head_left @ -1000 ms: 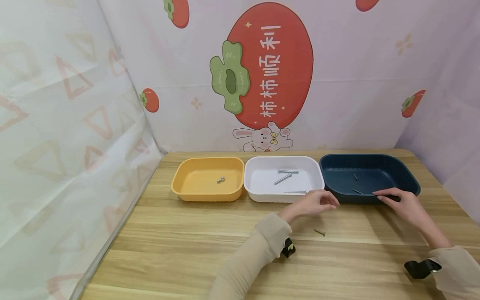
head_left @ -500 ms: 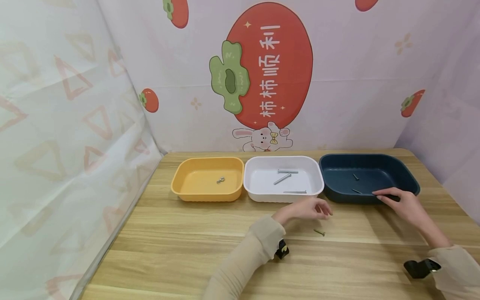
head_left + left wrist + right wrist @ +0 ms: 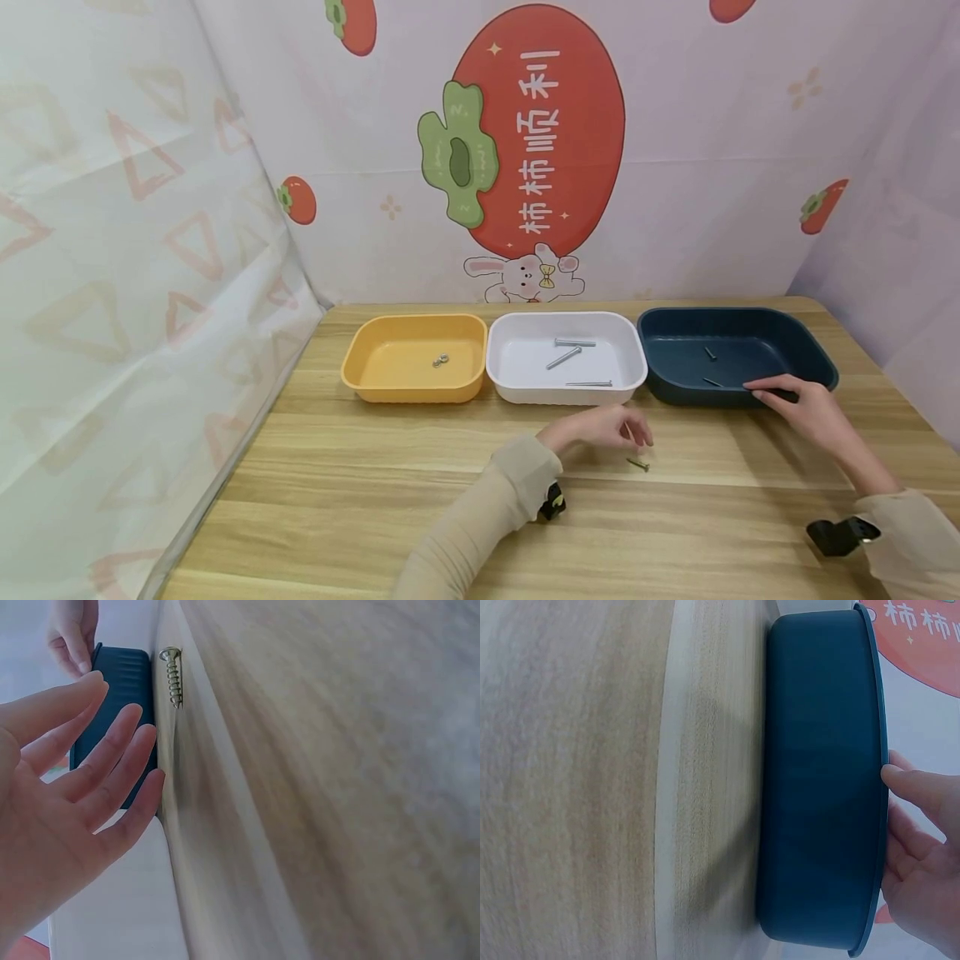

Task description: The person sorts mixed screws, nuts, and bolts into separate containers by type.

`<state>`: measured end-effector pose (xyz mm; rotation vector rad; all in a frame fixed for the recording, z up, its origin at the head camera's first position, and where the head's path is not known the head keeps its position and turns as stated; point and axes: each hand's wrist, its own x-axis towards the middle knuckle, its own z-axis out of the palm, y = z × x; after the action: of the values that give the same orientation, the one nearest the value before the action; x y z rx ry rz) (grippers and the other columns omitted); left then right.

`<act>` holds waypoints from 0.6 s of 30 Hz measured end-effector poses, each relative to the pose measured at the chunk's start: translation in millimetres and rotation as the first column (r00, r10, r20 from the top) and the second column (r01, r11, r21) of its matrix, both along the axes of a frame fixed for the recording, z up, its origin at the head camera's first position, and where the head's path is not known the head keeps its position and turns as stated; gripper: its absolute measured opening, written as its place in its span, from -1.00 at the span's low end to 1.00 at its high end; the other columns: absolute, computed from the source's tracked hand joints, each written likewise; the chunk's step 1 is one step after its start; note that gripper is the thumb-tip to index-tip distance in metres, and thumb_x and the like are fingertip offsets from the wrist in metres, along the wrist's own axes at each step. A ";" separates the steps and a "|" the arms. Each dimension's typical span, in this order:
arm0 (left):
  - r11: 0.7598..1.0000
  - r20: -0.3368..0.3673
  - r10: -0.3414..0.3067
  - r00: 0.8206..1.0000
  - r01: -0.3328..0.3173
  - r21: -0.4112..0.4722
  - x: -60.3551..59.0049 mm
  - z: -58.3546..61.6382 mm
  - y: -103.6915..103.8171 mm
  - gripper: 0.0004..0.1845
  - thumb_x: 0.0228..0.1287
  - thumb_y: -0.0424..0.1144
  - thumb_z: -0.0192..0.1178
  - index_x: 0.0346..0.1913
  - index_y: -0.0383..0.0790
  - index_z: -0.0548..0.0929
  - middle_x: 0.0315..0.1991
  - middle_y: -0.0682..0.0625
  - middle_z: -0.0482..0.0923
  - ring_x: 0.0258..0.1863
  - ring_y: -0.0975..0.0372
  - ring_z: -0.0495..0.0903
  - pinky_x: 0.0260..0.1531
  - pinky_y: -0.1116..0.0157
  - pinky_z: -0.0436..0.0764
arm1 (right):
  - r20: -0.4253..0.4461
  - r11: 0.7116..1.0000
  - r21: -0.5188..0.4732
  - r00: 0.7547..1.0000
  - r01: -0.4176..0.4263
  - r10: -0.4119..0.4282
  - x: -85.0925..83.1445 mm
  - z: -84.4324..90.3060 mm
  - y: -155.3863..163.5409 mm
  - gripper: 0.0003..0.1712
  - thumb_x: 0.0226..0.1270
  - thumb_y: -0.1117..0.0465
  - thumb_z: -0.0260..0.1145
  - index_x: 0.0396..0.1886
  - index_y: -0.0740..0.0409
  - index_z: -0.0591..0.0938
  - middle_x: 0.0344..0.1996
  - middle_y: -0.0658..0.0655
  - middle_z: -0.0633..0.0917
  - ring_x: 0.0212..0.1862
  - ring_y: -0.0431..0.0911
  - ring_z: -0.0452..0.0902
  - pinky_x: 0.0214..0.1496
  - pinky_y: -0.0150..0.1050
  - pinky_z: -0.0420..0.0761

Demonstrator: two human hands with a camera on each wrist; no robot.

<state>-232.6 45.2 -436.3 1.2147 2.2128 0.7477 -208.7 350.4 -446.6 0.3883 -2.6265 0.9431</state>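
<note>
A brass-coloured wood screw [image 3: 638, 464] lies on the wooden table, its spiral thread and round head plain in the left wrist view. My left hand [image 3: 600, 427] hovers just behind and left of this screw, fingers loosely bent and apart, holding nothing. With thumb and fingers on either side of its front rim, my right hand [image 3: 806, 408] pinches the dark blue tray [image 3: 821, 780]. Inside that tray lie two small dark screws, one further back [image 3: 710, 353] and one near the front wall.
Left of the blue tray stands a white tray [image 3: 562, 395] with three long silver bolts. Beside it, a yellow tray [image 3: 420, 393] holds a few small metal nuts. All three line the back of the table [image 3: 337, 492], before a printed cloth [image 3: 360, 250].
My left hand has come away from the front of the trays, moving left and toward me, down near the screw. My right hand stays on the blue tray's rim.
</note>
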 end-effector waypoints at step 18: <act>0.995 0.021 -0.056 0.998 0.058 -0.086 0.7 -8.0 -0.1 -0.79 0.07 -0.41 0.21 -0.18 -0.27 0.57 -0.39 0.06 0.57 -0.43 0.47 0.46 -0.37 0.65 0.40 | 0.007 1.000 0.022 1.000 -0.011 0.011 -1.9 -0.2 3.1 -0.84 0.17 0.26 0.22 -0.26 0.14 0.65 -0.31 -0.23 0.56 -0.22 -0.72 0.15 -0.36 -0.63 0.27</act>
<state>-231.9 45.0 -444.3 1.2186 2.1629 0.6316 -210.6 353.5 -446.8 0.4057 -2.6457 0.9214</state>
